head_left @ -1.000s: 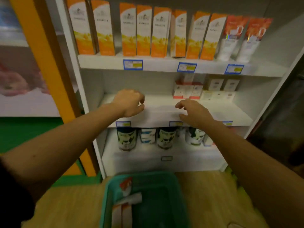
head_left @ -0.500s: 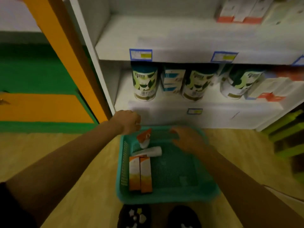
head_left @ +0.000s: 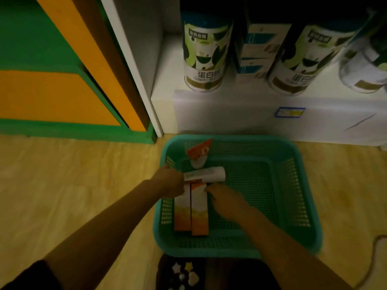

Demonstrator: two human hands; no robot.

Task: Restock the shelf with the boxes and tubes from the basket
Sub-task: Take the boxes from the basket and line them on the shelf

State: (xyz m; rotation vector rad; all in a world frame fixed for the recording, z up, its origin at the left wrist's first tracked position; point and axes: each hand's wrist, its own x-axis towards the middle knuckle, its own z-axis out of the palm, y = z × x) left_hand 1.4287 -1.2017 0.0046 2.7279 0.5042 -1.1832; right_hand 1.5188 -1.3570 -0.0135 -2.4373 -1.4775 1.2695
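- Head view is looking down at the wooden floor (head_left: 62,185), which is filling the lower left and running under everything near you.
- Your white shelf unit (head_left: 240,114) is standing at the top right, its bottom board carrying tall green-and-white tins (head_left: 206,53) with a blue-and-white carton (head_left: 257,51) between two of them; a blue-edged price tag (head_left: 290,112) is sitting on the front edge.
- An orange and green panel (head_left: 52,80) is standing to the left of the shelf.
- Your teal basket (head_left: 301,195) is sitting on the floor just in front of the shelf, with most of its mesh bottom bare on the right side.
- Two orange-and-white boxes (head_left: 191,210) are lying side by side, touching, along the basket's left side.
- A white tube (head_left: 206,174) is lying flat across the far ends of the boxes, and a second tube with an orange end (head_left: 198,155) is leaning in the far left corner.
- Your left hand (head_left: 170,183) is reaching into the basket, its fingers touching the near end of the lying tube and the top of the left box; you cannot tell whether it is closing on either.
- Your right hand (head_left: 225,200) is resting just beside the right box, fingertips at its top corner, fingers loosely curled and holding nothing that shows.
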